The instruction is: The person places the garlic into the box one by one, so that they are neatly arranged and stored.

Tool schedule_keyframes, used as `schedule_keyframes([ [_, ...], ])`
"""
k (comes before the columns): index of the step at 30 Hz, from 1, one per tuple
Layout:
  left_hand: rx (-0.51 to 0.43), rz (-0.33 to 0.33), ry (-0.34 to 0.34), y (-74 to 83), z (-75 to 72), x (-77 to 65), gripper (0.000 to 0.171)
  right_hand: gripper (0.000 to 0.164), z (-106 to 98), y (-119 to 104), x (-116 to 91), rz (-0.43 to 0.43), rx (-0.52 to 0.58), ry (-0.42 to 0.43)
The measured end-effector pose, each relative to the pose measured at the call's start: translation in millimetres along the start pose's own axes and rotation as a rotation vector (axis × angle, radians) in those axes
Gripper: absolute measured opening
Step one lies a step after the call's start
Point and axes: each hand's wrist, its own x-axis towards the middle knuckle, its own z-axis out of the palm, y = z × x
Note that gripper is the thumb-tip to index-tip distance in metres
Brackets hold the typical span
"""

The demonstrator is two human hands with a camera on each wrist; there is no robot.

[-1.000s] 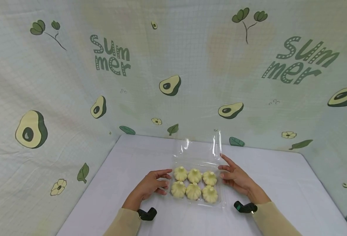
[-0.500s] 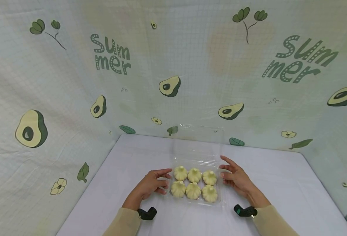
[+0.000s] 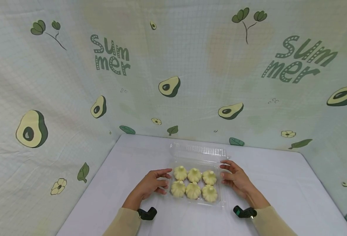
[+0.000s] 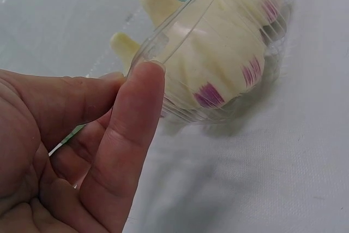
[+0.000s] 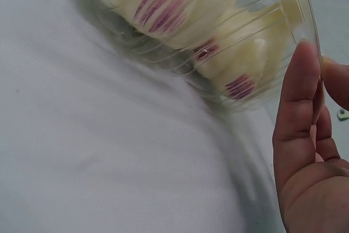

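Observation:
A clear plastic clamshell box [image 3: 195, 204] sits on the table, holding several pale garlic bulbs [image 3: 193, 190] in two rows. Its hinged lid [image 3: 197, 150] lies tipped back behind it. At the box's left side, my left hand [image 3: 150, 184] pinches the rim; the left wrist view shows thumb and finger [image 4: 133, 102] on the plastic edge beside a garlic bulb [image 4: 212, 47] with purple marks. On the opposite side my right hand [image 3: 236, 180] pinches the rim too, its thumb and a fingertip [image 5: 305, 61] on either side of the edge in the right wrist view.
A white cloth [image 3: 279, 183] covers the table. Fabric printed with avocados [image 3: 170, 87] and leaves hangs behind and along both sides. Each wrist bears a black camera mount, one of them the left mount [image 3: 147, 214].
The lid has swung from standing up to tipped back and lower. My right index finger has moved down from near the lid to the box's edge. The left hand stays put.

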Motion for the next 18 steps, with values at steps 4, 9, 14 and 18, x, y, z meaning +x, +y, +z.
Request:
schedule_keyframes([
  [4,-0.019,0.003,-0.007,-1.9,-0.4,0.4,0.054,0.047,1.1,-0.9,-1.2,0.016,0.019,0.019],
  [9,-0.058,0.001,0.004,-5.5,0.0,-1.7,0.055,0.045,1.4,2.1,-0.8,0.004,0.000,0.055],
  [14,-0.080,0.007,0.019,-6.6,0.7,-2.3,0.060,0.021,1.6,4.6,-3.8,0.024,0.042,0.050],
  [18,-0.088,0.022,0.023,-7.7,0.8,-1.7,0.059,0.030,3.3,2.0,-7.4,0.025,0.009,0.050],
])
